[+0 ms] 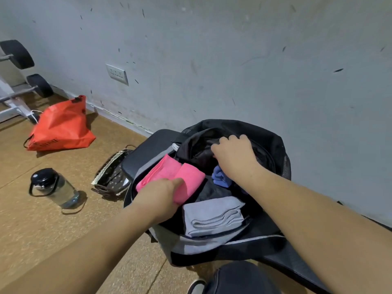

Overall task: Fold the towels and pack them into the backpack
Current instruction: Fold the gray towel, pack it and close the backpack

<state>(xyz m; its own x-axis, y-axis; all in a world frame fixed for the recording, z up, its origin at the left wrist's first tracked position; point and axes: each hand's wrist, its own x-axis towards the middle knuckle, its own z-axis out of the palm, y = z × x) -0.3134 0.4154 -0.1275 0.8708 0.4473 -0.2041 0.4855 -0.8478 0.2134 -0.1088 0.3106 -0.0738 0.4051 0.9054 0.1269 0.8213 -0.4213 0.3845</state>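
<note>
Inside the backpack [273, 143] sit a pink towel [191, 177] and grey towel [212, 215]

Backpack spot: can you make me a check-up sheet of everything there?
Surface: brown floor, black pad under backpack.
Job's things: open backpack holds pink towel, grey towel, blue towel.
Clutter: orange bag, water bottle, dotted pouch.
Hands: left hand grips pink towel; right hand holds backpack lining.
Cables: thin white cord beside orange bag.
Surroundings: scuffed wall, wall socket, barbell plates.
</note>
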